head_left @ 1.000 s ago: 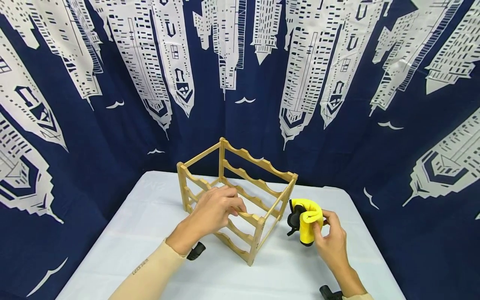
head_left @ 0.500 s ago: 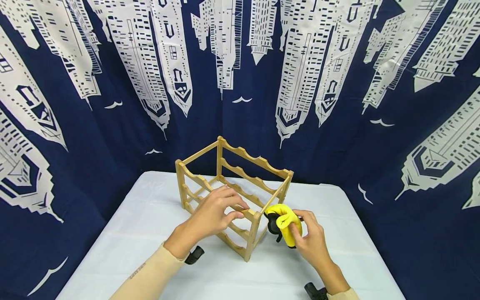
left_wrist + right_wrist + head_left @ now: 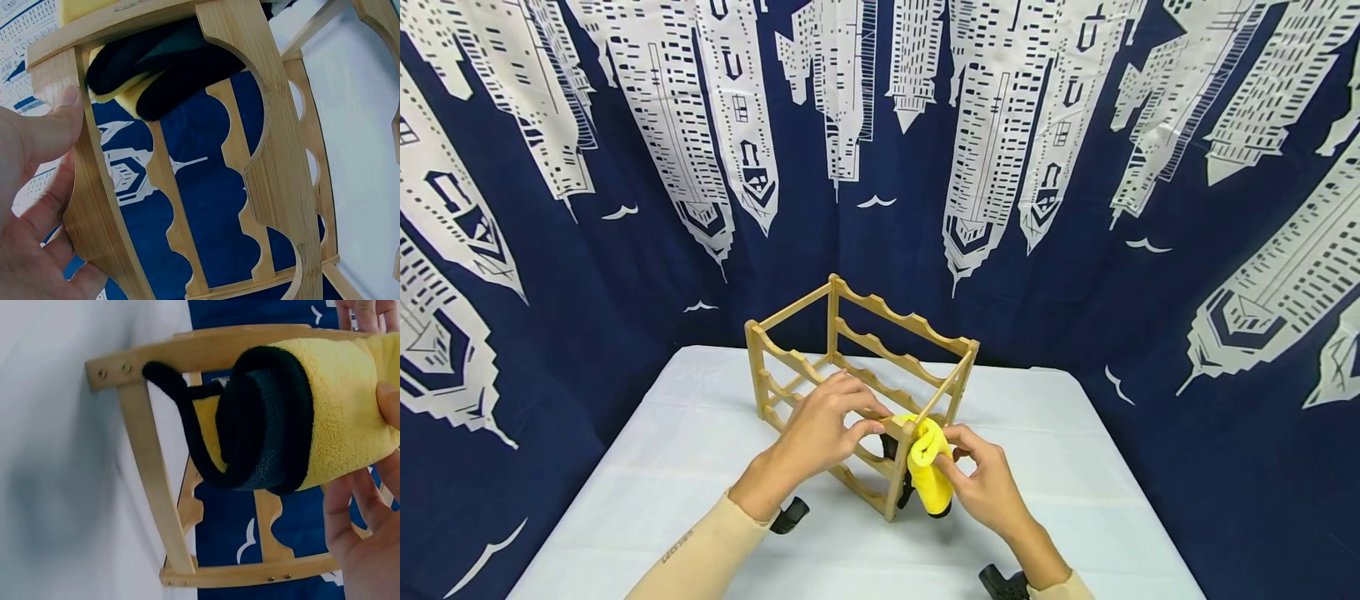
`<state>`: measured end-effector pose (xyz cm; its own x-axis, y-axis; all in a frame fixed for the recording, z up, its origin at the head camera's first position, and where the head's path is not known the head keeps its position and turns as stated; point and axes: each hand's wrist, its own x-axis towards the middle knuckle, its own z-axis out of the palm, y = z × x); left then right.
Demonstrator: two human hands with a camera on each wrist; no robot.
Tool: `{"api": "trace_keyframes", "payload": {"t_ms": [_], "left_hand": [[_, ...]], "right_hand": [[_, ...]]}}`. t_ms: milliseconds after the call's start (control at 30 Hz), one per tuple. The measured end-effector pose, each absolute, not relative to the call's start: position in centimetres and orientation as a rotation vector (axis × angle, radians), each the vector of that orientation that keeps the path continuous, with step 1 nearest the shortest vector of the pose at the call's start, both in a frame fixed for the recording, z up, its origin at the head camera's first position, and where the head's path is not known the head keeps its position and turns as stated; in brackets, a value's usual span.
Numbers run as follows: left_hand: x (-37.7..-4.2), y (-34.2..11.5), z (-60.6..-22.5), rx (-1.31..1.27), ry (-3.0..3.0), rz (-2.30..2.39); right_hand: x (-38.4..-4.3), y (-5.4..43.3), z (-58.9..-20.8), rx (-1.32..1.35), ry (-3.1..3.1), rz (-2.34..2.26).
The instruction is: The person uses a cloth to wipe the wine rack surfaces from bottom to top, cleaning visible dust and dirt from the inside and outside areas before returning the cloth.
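A wooden rack with scalloped rails stands on the table. My left hand grips its front top rail near the right corner; the left wrist view shows the thumb over the wood and fingers curled beneath. My right hand pinches a rolled yellow towel at the rack's right end. In the right wrist view, black edging and a dark grey inner side show on the towel. Its dark folds appear through the rack's frame in the left wrist view. Some of the towel is hidden behind the corner post.
A white cloth covers the table. Behind it hangs a navy curtain printed with white buildings and birds. Black wrist devices sit by both wrists, and the rack's thin side bar runs above the towel.
My right hand has carried the towel leftward from beside the rack to its right end, with part now behind the post. The left hand keeps its grip on the rail.
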<state>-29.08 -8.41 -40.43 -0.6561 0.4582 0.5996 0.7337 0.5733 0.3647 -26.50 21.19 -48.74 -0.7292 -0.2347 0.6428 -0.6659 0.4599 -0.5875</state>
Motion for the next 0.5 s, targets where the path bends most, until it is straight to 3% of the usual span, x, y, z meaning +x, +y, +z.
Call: {"api": "trace_keyframes", "payload": {"t_ms": [500], "left_hand": [[-28.8, -7.9, -40.7, -0.922, -2.293, -0.871]], "right_hand": [[-25.1, 17.9, -48.6, 0.655, -2.165, 1.219]]}}
